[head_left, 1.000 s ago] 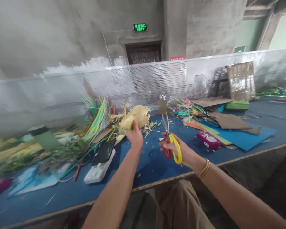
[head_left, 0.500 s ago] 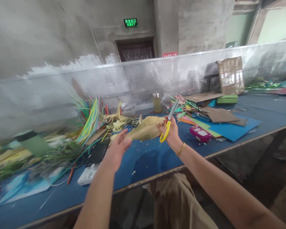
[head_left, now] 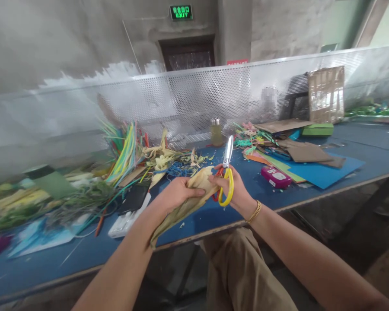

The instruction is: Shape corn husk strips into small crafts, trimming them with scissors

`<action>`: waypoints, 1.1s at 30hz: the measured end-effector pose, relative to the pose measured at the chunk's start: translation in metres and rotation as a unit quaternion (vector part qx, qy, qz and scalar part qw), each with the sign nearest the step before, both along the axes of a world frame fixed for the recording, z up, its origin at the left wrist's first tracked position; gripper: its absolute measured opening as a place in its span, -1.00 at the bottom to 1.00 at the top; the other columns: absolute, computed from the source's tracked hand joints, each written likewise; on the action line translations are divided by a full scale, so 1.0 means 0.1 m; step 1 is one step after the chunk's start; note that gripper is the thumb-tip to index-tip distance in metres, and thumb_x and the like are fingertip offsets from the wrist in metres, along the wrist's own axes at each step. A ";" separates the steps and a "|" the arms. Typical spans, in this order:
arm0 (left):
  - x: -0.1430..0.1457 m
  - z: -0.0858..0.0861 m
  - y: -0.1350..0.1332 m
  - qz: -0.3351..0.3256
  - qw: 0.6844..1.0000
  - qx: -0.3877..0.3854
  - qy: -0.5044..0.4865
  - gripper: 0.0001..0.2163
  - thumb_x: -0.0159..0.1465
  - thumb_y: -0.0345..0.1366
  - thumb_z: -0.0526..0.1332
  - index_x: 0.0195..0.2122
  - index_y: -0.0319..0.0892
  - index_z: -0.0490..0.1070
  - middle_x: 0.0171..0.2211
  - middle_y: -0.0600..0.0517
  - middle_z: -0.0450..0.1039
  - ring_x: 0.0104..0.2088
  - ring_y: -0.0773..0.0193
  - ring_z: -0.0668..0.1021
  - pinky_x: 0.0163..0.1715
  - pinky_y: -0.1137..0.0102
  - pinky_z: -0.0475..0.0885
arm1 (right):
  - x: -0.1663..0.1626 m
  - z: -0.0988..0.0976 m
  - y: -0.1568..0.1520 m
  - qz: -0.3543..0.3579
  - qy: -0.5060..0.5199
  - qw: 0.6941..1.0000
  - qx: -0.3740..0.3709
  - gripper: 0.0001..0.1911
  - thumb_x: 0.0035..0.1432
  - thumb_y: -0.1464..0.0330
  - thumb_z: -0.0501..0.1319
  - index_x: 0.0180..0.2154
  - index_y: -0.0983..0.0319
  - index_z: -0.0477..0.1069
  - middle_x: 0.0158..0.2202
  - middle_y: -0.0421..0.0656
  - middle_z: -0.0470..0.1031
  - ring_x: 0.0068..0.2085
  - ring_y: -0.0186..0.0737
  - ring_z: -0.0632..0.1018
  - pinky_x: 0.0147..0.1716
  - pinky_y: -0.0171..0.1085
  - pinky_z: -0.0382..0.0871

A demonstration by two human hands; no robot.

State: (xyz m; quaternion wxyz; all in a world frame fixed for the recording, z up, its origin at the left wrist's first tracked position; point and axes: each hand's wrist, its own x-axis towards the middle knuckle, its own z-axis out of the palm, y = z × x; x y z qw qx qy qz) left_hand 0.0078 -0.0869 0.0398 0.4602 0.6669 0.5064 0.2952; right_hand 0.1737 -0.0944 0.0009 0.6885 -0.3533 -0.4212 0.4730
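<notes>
A pale yellow-green corn husk [head_left: 183, 211] stretches between my two hands, its narrow end hanging down past my left wrist. My left hand [head_left: 176, 193] grips the husk, thumb lying across its face. In my right hand [head_left: 239, 191] are scissors [head_left: 228, 156] with one yellow and one red handle loop, blades pointing up and away from me. The fingertips of that same hand also pinch the husk's wide upper end. Behind the husk lie blue string [head_left: 178, 169] and a heap of dried husks [head_left: 158, 157].
Coloured strips [head_left: 125, 151] stand in a bundle at left. A black phone [head_left: 134, 198] and white power strip [head_left: 126, 222] lie near my left forearm. A purple box [head_left: 275, 177], blue paper [head_left: 327, 170] and cardboard [head_left: 307, 151] lie right; a jar [head_left: 216, 133] stands behind.
My left hand, with its fingers apart half a second ago, has closed on the husk. The husk has come closer and now slants down to the left. The scissors stand more upright.
</notes>
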 end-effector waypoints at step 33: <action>-0.09 0.17 -0.34 0.075 0.995 0.057 0.035 -0.62 -0.03 -0.08 0.36 -0.28 -0.25 0.50 -0.45 -0.01 0.53 -0.49 0.20 0.53 -0.50 0.38 0.35 | 0.84 0.22 -0.56 0.222 -0.524 0.822 -0.010 -0.41 0.04 -0.08 0.18 -0.08 0.24 0.39 -0.39 -0.20 0.38 -0.42 -0.33 0.31 -0.45 -0.35 0.21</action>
